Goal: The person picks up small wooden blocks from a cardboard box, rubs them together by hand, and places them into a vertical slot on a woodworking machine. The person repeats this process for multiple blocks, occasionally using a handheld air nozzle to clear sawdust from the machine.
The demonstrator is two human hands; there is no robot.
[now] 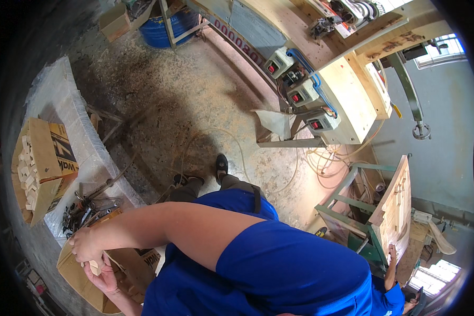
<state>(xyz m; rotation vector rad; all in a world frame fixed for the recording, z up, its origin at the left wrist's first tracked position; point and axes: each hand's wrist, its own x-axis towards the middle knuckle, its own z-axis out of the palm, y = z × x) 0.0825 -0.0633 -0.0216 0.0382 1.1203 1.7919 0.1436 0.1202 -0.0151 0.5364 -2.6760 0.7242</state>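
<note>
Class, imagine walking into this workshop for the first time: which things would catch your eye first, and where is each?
First, the blue-shirted arm across the bottom, its two hands, right hand and left hand, meeting on a small wood block over a cardboard box at lower left. Next, the box of wood blocks on the left bench. Last, the grey switch boxes with red buttons on the wooden machine at upper right.

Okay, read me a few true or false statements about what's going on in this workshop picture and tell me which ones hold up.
1. Both hands, left hand and right hand, meet on a small wooden block. True.
2. The hands are over a metal bucket. False: over a cardboard box.
3. The floor is covered in sawdust. True.
4. The other box holds apples. False: wooden blocks.
</note>
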